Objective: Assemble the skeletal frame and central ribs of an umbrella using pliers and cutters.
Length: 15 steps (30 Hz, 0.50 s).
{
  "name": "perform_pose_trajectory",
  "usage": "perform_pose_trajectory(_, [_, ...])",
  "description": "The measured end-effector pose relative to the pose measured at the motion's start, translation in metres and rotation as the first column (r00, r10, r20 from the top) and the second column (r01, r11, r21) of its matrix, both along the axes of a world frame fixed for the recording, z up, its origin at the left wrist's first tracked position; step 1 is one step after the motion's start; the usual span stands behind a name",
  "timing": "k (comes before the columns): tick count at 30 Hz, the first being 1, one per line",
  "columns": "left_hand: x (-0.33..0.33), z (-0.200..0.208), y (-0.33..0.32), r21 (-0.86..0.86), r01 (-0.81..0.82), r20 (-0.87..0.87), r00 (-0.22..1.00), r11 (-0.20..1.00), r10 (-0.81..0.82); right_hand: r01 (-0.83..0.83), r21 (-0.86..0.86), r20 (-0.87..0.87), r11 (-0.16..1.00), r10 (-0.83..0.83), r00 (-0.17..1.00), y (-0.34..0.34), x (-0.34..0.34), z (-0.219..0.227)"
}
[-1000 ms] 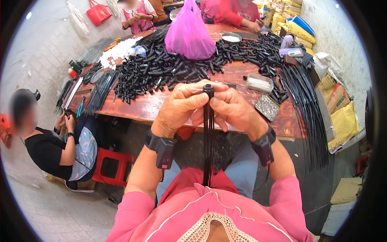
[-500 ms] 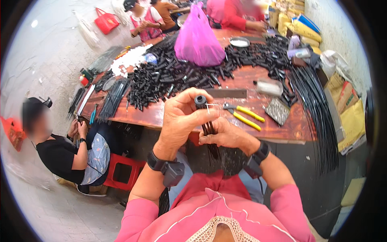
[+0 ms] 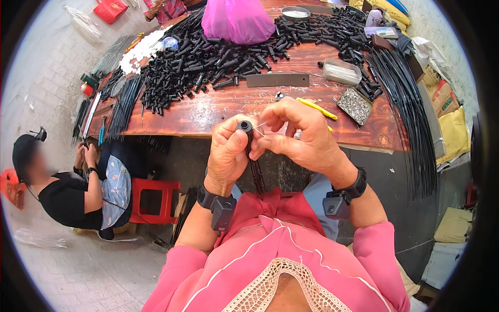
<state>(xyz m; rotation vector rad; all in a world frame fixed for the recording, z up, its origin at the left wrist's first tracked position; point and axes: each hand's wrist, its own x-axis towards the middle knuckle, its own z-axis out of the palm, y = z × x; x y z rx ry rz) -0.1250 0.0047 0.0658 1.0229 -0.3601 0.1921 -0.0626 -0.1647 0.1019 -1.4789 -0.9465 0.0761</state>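
My left hand point(image 3: 226, 151) is closed around a black tube point(image 3: 245, 126) with a round hollow end facing up. Below it, a bunch of thin dark rods point(image 3: 257, 176) hangs down over my lap. Beside the tube's top, my right hand point(image 3: 307, 134) has thumb and forefinger pinched on a thin pale wire point(image 3: 261, 132), which meets the tube's side. Just where the wire's near end goes is too small to tell. Pliers with yellow handles point(image 3: 318, 108) lie on the table, partly hidden behind my right hand.
A heap of black tubes point(image 3: 208, 65) covers the wooden table point(image 3: 182, 117), with a purple bag point(image 3: 239, 21) at the back. A flat metal bar point(image 3: 278, 80), a clear box point(image 3: 342, 72) and a tray of metal bits point(image 3: 354, 105) lie ahead. Long dark rods point(image 3: 410, 114) overhang at right; a co-worker point(image 3: 73, 192) sits left.
My right hand has let go of the dark rods under the tube and risen to pinch the wire. The tube, in my left hand, sits slightly farther left. The view has tipped down.
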Motion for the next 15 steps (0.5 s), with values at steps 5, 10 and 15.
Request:
perform_pose_trajectory(5, [0.001, 0.002, -0.004, -0.083, 0.035, -0.049, 0.998, 0.996, -0.040, 0.072, -0.004, 0.240, 0.997, -0.069, 0.968, 0.004, 0.007, -0.001])
perform_pose_trajectory(10, [0.001, -0.002, -0.002, -0.138, -0.032, -0.072, 0.997, 0.990, 0.022, -0.179, -0.049, -0.499, 0.983, 0.131, 0.856, 0.009, 0.002, 0.013])
perform_pose_trajectory(15, [0.003, 0.005, -0.011, -0.151, -0.075, -0.068, 0.996, 0.986, 0.066, 0.113, 0.152, 0.482, 0.982, -0.174, 0.859, 0.010, 0.009, -0.010])
